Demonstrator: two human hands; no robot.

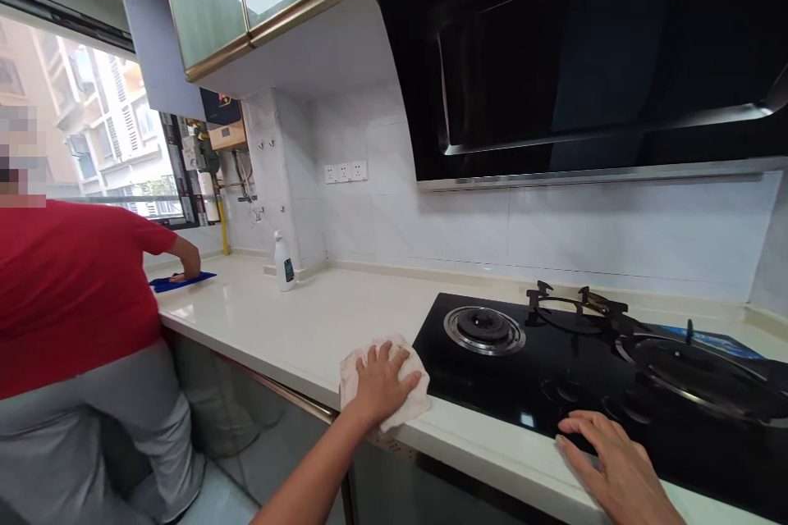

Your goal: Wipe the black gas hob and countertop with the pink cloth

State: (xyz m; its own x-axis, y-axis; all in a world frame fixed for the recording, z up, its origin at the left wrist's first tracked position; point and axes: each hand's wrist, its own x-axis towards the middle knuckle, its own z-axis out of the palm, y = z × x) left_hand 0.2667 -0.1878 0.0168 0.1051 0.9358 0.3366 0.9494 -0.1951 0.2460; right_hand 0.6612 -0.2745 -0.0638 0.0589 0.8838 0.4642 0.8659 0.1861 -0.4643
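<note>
My left hand [382,384] lies spread on a pale pink cloth [414,408], pressing it against the white countertop [320,308] just left of the stove. The cloth reaches the counter's front edge. Over the front edge of the black gas stove [477,377] is my right hand [607,459], its fingers loosely bent and thumb apart, with nothing in it. Whether its fingertips touch the glass I cannot tell. The left burner [484,330] has no pot stand on it.
A pot stand [575,312] sits at the stove's back, and a round dark lid [702,373] lies at its right. A white spray bottle [284,262] stands by the wall. At left, a person in red [80,287] presses a blue cloth [203,277] on the counter. The range hood [554,66] overhangs the stove.
</note>
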